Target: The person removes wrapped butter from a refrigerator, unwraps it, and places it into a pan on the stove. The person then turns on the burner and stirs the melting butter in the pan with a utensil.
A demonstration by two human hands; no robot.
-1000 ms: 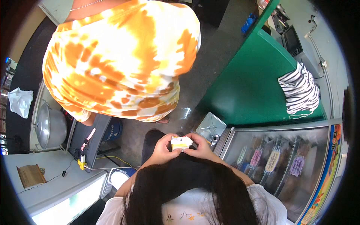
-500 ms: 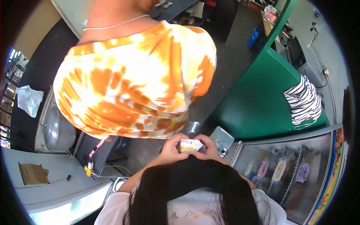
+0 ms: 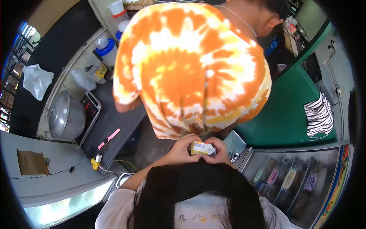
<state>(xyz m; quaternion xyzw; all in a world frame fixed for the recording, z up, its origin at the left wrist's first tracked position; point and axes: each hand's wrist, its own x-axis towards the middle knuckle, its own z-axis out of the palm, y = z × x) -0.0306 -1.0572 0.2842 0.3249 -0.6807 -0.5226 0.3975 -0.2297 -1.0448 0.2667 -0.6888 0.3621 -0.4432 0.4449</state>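
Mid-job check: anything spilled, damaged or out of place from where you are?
No spill or damage stands out. The left hand and right hand hold a small pack. Mildly odd: a pink strap lies on the dark counter near the metal pot, seemingly a personal item beside cooking gear.

- Just ahead of the left hand point(image 3: 183, 150) and right hand point(image 3: 220, 149), a person in tie-dye point(image 3: 194, 72) barred the way.
- A square bin point(image 3: 235, 142) and glass-topped case point(image 3: 280, 148) crowded the right.
- Leftward I saw open floor point(image 3: 146, 148), leaving passage toward the dark counter point(image 3: 122, 115).
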